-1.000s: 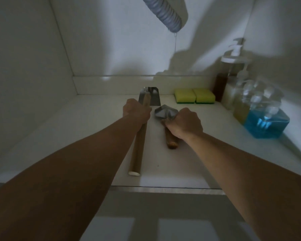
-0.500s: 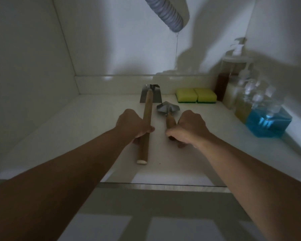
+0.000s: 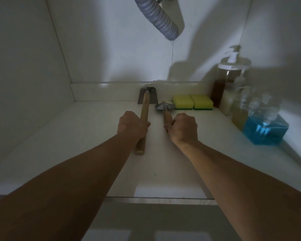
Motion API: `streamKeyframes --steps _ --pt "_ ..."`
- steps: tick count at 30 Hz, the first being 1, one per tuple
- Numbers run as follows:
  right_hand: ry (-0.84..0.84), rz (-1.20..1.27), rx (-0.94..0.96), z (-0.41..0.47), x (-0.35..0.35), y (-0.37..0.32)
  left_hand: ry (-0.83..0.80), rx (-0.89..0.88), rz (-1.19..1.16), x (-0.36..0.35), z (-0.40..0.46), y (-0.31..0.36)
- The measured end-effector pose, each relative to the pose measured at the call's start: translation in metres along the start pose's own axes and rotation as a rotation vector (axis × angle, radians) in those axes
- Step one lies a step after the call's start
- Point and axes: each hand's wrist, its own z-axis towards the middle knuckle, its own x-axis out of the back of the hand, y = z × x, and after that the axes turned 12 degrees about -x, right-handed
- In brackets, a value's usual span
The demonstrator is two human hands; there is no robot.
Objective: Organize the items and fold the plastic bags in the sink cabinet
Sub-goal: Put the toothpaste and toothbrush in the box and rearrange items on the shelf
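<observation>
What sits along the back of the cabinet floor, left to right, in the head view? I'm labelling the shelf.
Flat metal scraper with long wooden handle → small metal-headed tool with short wooden handle → two yellow sponges → amber pump bottle.

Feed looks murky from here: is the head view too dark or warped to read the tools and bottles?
Head view: dim, lit from the front; the forearms darken the foreground and the drain hose shadows the back wall. Both hands, left hand and right hand, and both wooden-handled tools read clearly. Clear bottles smear together; blue bottle glares. Wide-angle lens bends the wall edges.
</observation>
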Motion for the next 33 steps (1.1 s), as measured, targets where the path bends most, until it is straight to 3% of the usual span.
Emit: streamKeyframes --steps 12,22,28,33 --pt "0.007 -0.048 0.032 0.006 -0.009 0.007 0.003 -0.023 0.025 -0.010 0.009 -0.002" --pt "-0.104 -0.080 -0.027 -0.018 0.013 0.004 -0.060 0.008 0.013 0.022 -0.023 -0.007" --pt "-0.155 -0.089 0.052 -0.052 0.032 -0.009 -0.161 -0.074 0.050 0.075 -0.061 -0.006" --pt "-0.294 -0.097 0.131 -0.092 0.055 -0.038 -0.357 -0.056 0.114 0.137 -0.100 -0.004"
